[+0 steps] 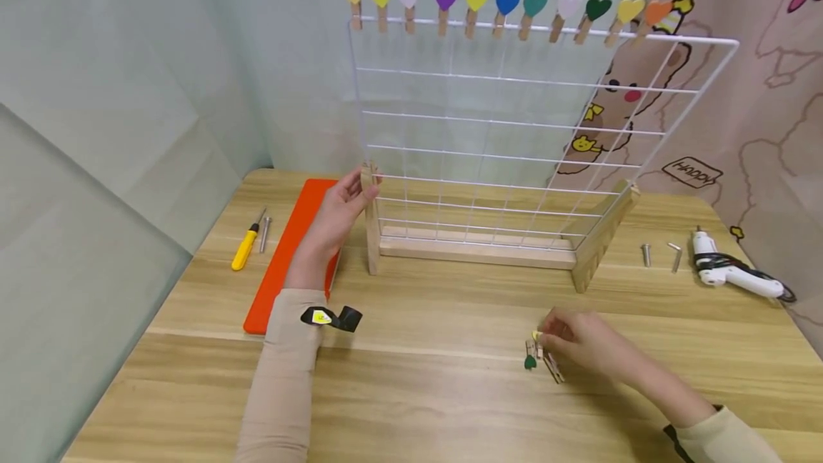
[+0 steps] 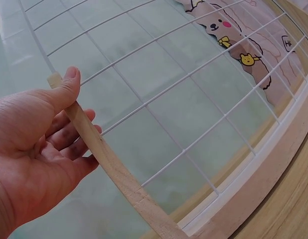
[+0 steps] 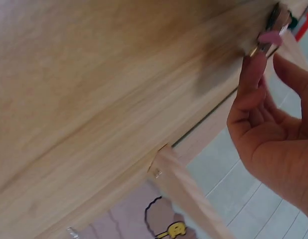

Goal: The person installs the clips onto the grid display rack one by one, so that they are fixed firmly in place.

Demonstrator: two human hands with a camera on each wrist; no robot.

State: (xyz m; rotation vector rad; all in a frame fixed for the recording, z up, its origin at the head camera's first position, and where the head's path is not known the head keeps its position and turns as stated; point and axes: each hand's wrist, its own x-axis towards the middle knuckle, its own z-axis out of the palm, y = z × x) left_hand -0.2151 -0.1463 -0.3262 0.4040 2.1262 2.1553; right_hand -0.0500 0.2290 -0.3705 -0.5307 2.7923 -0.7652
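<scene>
A white wire grid (image 1: pixel 489 120) stands in a wooden frame (image 1: pixel 476 254). Heart-topped clothespins (image 1: pixel 476 0) in several colours line its top bar. My left hand (image 2: pixel 49 129) grips the frame's left upright (image 2: pixel 109 164), thumb on the near side and fingers behind. On the table at front right, my right hand (image 1: pixel 579 338) reaches with thumb and forefinger to a small group of loose clothespins. A green-heart clothespin (image 1: pixel 530 361) lies there, with a yellow heart (image 1: pixel 536 334) right at the fingertips. In the right wrist view a pink heart (image 3: pixel 270 38) shows just beyond the fingertips; whether they pinch a clothespin I cannot tell.
An orange-red board (image 1: pixel 283 270) lies under the left forearm, with a yellow-handled screwdriver (image 1: pixel 246 247) and a bolt (image 1: pixel 265 234) left of it. At right are another bolt (image 1: pixel 646 254), a hex key (image 1: pixel 676 257) and a white glue gun (image 1: pixel 726 270) with its black cord.
</scene>
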